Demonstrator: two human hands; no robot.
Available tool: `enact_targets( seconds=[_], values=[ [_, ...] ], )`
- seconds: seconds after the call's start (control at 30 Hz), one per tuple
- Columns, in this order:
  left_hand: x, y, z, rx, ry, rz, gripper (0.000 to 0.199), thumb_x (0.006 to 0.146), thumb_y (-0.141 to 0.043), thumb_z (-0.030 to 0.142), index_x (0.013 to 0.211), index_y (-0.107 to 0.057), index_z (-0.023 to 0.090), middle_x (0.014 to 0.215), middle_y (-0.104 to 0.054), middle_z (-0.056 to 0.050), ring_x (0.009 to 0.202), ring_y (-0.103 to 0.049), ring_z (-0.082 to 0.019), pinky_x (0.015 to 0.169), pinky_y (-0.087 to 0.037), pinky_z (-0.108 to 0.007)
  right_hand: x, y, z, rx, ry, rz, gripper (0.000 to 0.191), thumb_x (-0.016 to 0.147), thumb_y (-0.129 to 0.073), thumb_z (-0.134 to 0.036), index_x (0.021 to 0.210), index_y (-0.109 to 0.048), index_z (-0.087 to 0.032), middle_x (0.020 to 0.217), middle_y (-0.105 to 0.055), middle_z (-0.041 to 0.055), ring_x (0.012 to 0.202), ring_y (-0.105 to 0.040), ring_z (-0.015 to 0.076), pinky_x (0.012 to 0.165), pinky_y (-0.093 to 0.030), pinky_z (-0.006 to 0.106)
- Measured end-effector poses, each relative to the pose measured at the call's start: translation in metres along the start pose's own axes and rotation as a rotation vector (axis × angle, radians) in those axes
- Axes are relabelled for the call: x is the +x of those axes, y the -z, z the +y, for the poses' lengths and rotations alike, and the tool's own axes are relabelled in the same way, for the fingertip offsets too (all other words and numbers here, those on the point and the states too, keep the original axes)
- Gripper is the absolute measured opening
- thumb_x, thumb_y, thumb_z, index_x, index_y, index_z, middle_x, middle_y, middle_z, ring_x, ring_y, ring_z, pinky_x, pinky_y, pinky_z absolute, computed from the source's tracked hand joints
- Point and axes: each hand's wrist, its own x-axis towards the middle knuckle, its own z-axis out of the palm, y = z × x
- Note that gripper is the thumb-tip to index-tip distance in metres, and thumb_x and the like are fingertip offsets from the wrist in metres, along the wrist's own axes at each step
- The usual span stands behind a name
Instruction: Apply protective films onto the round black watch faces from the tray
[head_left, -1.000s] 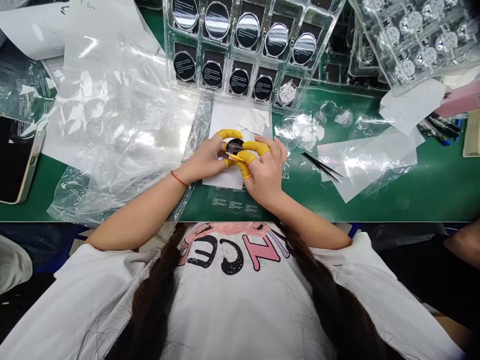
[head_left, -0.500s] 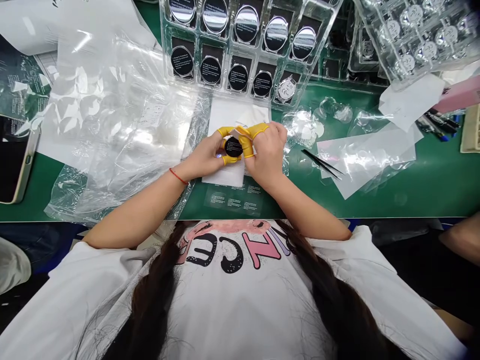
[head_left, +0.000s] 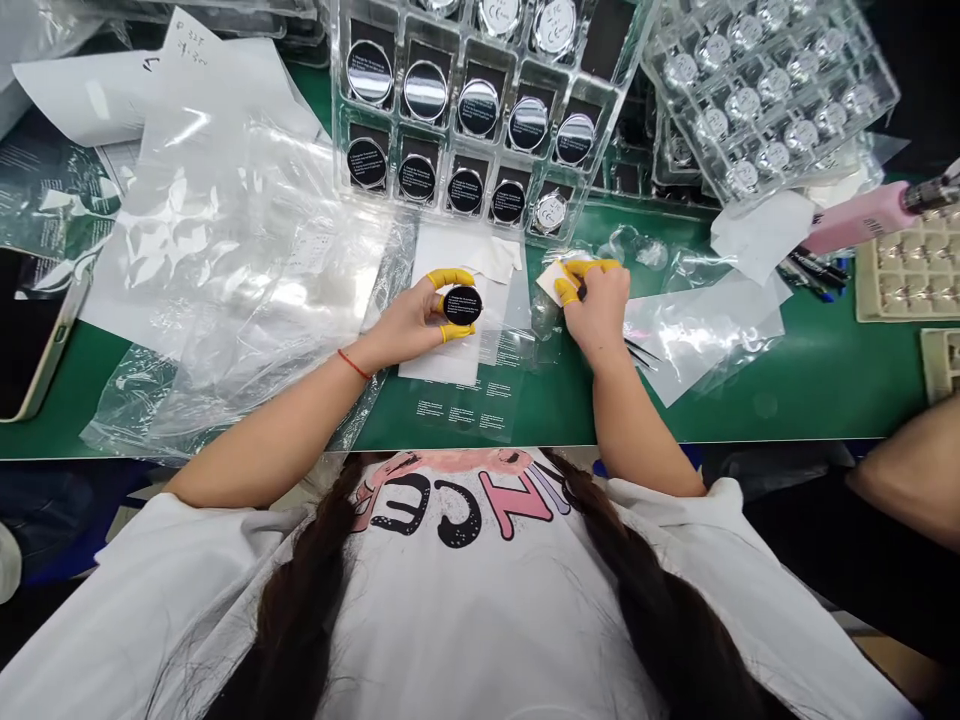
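Yellow finger cots cover some fingertips on both hands. My left hand (head_left: 420, 312) grips a round black watch face (head_left: 463, 305) by its edge, its white printed text facing up. Below it lies white paper (head_left: 439, 362) on the green mat. Off to the right, my right hand (head_left: 598, 300) pinches a small cream-coloured flat piece (head_left: 553, 282), which could be a card or a wiping pad. Beneath that hand are crumpled clear plastic bits, and the dark tweezers (head_left: 641, 353) are partly hidden by its wrist. A clear sheet with white print (head_left: 465, 412) lies near the table edge.
A clear tray (head_left: 450, 207) of watch faces stands behind my hands. More stacked trays (head_left: 772, 100) sit at the back right, near a pink bottle (head_left: 855, 218) and pens (head_left: 814, 275). Plastic bags (head_left: 247, 290) cover the left, beside a phone (head_left: 37, 340). A beige tray (head_left: 907, 265) is far right.
My right hand has moved away from the watch face to the right, carrying the cream piece. The left hand still holds the watch face. The camera view has shifted slightly.
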Motion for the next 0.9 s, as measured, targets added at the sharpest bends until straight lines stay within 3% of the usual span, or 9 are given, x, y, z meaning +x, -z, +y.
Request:
enact_targets(
  seconds=[0.1,0.2,0.3,0.4,0.47,0.53,0.63,0.73,0.9],
  values=[
    [-0.002,-0.003,0.001,0.039,-0.031,0.035,0.061,0.075,-0.079,0.030,0.130,-0.053,0.025,0.103,-0.072,-0.001,0.091,-0.073,-0.016,0.088,-0.057,-0.031,-0.010,-0.003,-0.025,0.051,0.118,-0.021,0.043,0.094,-0.046,-0.050,0.107,-0.067,-0.014,0.111,-0.064,0.0184,0.114,-0.056,0.0339,0.102,-0.043,0.059],
    [-0.003,-0.005,0.002,-0.017,-0.044,0.043,0.070,0.075,-0.080,0.037,0.137,-0.049,0.026,0.127,-0.069,-0.006,0.103,-0.073,-0.019,0.095,-0.057,-0.033,-0.025,-0.010,-0.075,0.336,0.395,-0.258,0.044,0.098,-0.044,-0.048,0.128,-0.059,-0.020,0.104,-0.068,0.0090,0.099,-0.061,0.0220,0.093,-0.051,0.042],
    [-0.004,-0.003,0.003,-0.057,0.037,0.072,0.086,0.075,-0.081,0.038,0.147,-0.036,0.022,0.102,-0.076,-0.006,0.096,-0.075,-0.020,0.095,-0.056,-0.038,-0.007,-0.008,-0.108,0.421,0.475,-0.388,0.037,0.095,-0.055,-0.030,0.130,-0.055,-0.020,0.094,-0.067,0.0027,0.080,-0.059,0.0152,0.080,-0.051,0.032],
    [-0.004,0.000,0.006,-0.142,0.057,0.138,0.086,0.078,-0.078,0.035,0.149,-0.031,0.019,0.083,-0.075,-0.001,0.094,-0.075,-0.021,0.097,-0.055,-0.041,0.064,0.009,-0.110,0.436,0.355,-0.125,0.027,0.088,-0.065,-0.013,0.112,-0.058,-0.020,0.089,-0.063,-0.0010,0.073,-0.052,0.0101,0.074,-0.046,0.025],
    [-0.004,0.003,0.008,-0.150,0.053,0.175,0.079,0.081,-0.075,0.035,0.147,-0.034,0.019,0.082,-0.074,-0.001,0.097,-0.075,-0.021,0.099,-0.054,-0.042,0.126,0.021,-0.100,0.424,0.204,0.160,0.022,0.086,-0.066,-0.006,0.098,-0.054,-0.020,0.086,-0.060,-0.0024,0.070,-0.047,0.0070,0.071,-0.042,0.021],
    [-0.005,0.003,0.009,-0.121,0.075,0.176,0.072,0.083,-0.072,0.035,0.144,-0.039,0.020,0.084,-0.074,-0.001,0.099,-0.075,-0.021,0.100,-0.053,-0.043,0.180,0.028,-0.088,0.322,0.128,0.294,0.020,0.089,-0.063,-0.007,0.090,-0.050,-0.022,0.087,-0.056,-0.0032,0.068,-0.042,0.0043,0.071,-0.040,0.018],
    [-0.006,0.004,0.010,-0.091,0.118,0.143,0.066,0.084,-0.070,0.036,0.142,-0.044,0.020,0.088,-0.076,-0.003,0.099,-0.074,-0.020,0.099,-0.052,-0.042,0.225,0.027,-0.078,0.200,0.082,0.220,0.017,0.085,-0.065,-0.008,0.086,-0.055,-0.021,0.088,-0.059,-0.0011,0.070,-0.043,0.0053,0.072,-0.039,0.021],
    [-0.007,0.003,0.010,-0.093,0.125,0.141,0.061,0.084,-0.070,0.036,0.139,-0.048,0.021,0.090,-0.076,-0.004,0.098,-0.074,-0.020,0.098,-0.053,-0.040,0.230,0.024,-0.087,0.060,0.097,0.201,0.010,0.082,-0.069,-0.008,0.090,-0.065,-0.012,0.111,-0.064,0.0114,0.103,-0.052,0.0146,0.095,-0.037,0.032],
    [-0.005,0.002,0.010,-0.069,0.144,0.139,0.053,0.085,-0.069,0.033,0.134,-0.054,0.021,0.090,-0.076,-0.004,0.098,-0.074,-0.019,0.096,-0.054,-0.037,0.219,0.026,-0.124,-0.339,0.417,-0.098,0.030,0.091,-0.060,-0.013,0.120,-0.067,-0.007,0.136,-0.060,0.0157,0.131,-0.046,0.0299,0.105,-0.035,0.049]
  ],
)
